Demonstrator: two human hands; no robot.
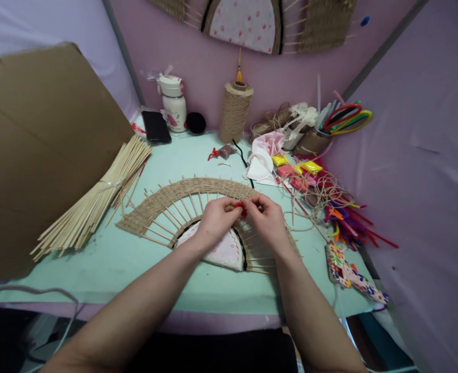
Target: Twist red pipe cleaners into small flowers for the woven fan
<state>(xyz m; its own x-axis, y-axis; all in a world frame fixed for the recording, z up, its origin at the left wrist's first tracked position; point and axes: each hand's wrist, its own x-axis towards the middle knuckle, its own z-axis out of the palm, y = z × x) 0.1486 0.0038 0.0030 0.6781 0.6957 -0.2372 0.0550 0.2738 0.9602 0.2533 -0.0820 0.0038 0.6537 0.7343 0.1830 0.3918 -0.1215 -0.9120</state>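
Fingers of both my left hand [218, 220] and my right hand [266, 215] are pinched on a small red piece [241, 209], which looks like bent pipe cleaner; its exact shape is partly hidden. Below my hands lies a fan-shaped panel of thin sticks, with a woven twine band [167, 194] along its outer curve. At its base is a whitish half-round [225, 251] with pink marks and a black edging. My wrists and hands cover part of the sticks and the half-round.
Left are a bundle of sticks [97, 194] and a cardboard sheet [46, 145]. Behind stand a twine spool [234, 111], a bottle [173, 106] and a black phone [156, 127]. Right lie pipe cleaners [349, 220], loose twine [326, 189] and a patterned glue gun [340, 267].
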